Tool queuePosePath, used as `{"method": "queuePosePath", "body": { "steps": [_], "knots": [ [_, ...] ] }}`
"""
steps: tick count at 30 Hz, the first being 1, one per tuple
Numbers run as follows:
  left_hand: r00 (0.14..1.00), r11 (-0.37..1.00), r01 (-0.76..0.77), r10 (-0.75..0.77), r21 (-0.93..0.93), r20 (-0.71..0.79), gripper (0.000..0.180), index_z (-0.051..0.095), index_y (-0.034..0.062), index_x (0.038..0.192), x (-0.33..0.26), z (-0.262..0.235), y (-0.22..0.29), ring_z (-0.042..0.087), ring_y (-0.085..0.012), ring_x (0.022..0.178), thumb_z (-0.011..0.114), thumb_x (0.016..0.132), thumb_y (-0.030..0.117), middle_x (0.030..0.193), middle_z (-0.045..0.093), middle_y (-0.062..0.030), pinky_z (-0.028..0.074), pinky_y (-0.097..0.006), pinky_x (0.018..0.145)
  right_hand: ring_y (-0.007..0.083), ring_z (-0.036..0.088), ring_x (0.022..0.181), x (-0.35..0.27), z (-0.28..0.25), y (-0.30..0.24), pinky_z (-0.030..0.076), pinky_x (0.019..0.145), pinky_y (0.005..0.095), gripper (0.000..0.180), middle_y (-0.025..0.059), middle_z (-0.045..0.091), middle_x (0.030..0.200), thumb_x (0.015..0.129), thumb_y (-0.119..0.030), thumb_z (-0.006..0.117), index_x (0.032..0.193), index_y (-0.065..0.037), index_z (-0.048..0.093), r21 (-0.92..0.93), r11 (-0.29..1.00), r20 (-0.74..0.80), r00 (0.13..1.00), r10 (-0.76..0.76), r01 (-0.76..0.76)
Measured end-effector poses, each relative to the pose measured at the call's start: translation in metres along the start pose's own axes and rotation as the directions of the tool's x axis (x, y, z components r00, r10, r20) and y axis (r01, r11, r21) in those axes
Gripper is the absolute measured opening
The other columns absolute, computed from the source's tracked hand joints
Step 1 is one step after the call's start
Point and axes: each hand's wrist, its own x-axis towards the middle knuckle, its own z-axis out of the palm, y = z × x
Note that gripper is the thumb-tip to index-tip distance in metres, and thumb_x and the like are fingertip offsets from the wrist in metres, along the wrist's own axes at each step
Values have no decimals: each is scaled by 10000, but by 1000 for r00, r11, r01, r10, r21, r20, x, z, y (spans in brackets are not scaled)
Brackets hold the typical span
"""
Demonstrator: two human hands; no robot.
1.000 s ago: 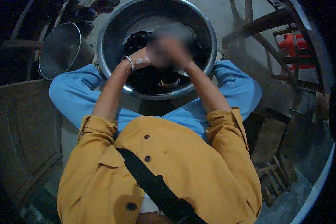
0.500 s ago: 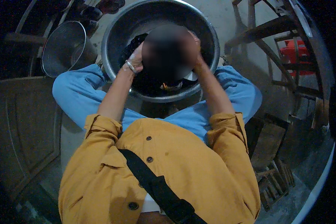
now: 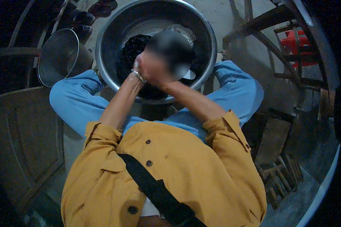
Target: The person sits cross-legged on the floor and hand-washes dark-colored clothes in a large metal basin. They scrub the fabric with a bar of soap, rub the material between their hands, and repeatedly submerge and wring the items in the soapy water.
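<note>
A large round metal basin [image 3: 213, 49] stands between my bent knees. My left hand [image 3: 141, 65], with a bracelet at its wrist, is over the left half of the basin. My right hand [image 3: 157, 73] lies close against it, its forearm slanting in from the right. A round blur covers the fingers of both hands, and whatever may be in them is hidden. Dark, crumpled, wet-looking cloth [image 3: 130, 55] fills the basin's lower left. Beyond the blur a pale crumpled bundle [image 3: 183, 32] shows. A small white flat piece [image 3: 189, 75] sits right of my hands.
A metal bucket [image 3: 58, 56] tilts at the left, above a wooden panel [image 3: 30, 132]. Dark shoes [image 3: 83, 18] are at the upper left. Wooden furniture frames [image 3: 269, 24] rise at the right, with a red plastic object [image 3: 297, 47] behind. Wooden slats [image 3: 280, 181] lie lower right.
My right hand has moved left across the basin, from its right side to beside my left hand. The pale bundle at the far side now shows. The view has shifted slightly.
</note>
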Motion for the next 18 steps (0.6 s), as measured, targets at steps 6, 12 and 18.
{"method": "queuePosePath", "body": {
  "steps": [6,12,18],
  "knots": [
    [964,613,-249,84,750,252,403,509,14,1066,-12,64,78,519,-161,926,544,748,259,1019,554,-104,412,-293,787,220,560,592,9,6,60,430,547,343,304,121,593,690,812,-292,458,755,-21,581,701,575,223,895,385,-422],
    [882,600,-4,-376,800,286,269,594,-6,834,1,29,126,534,-110,636,611,649,189,689,582,-28,446,-248,620,111,512,676,22,-31,78,413,639,278,368,38,599,741,647,-324,680,885,-51,610,705,370,686,714,-140,-605],
    [948,961,267,-248,76,-198,281,542,47,953,-13,28,147,542,-113,647,489,677,56,744,566,-19,455,-242,611,155,548,685,20,-36,100,446,662,274,346,55,596,838,654,-93,593,995,-45,570,620,218,709,657,255,-754]
  ]
}}
